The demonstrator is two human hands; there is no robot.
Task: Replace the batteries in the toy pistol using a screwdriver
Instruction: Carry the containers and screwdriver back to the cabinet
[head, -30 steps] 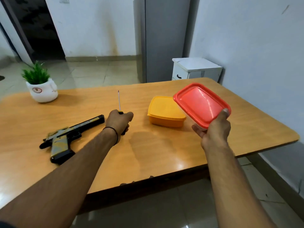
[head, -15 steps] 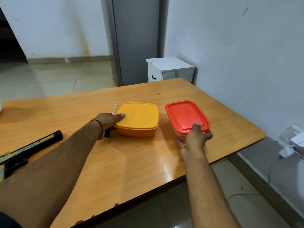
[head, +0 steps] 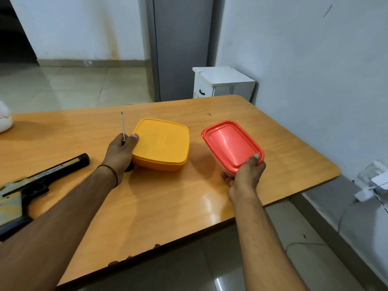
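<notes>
At the far left edge of the tabletop [head: 168,206] a white pot [head: 4,120] shows only in part. Nearer me along that left side lies the toy pistol [head: 37,181], flat on the wood, its black barrel pointing toward the middle and its grip running out of view behind my forearm. My left hand [head: 120,153] rests just right of the barrel's tip, a thin black band round the wrist. Its fingers are curled round the handle of the screwdriver [head: 123,127], whose thin shaft stands up out of my fist and leans toward the far edge. The thumb of that hand lies on the near left corner of the yellow box [head: 161,143], which sits lidded in the middle of the tabletop. Just beside it to the right, apart from it, is the red-lidded box [head: 232,147]. My right hand [head: 245,175] grips its near corner, thumb pressed on the lid and fingers [head: 225,177] hooked under the clear base; I cannot tell whether it sits flat or is tipped up. Past the far right corner stands a white cabinet [head: 222,82] against the wall.
</notes>
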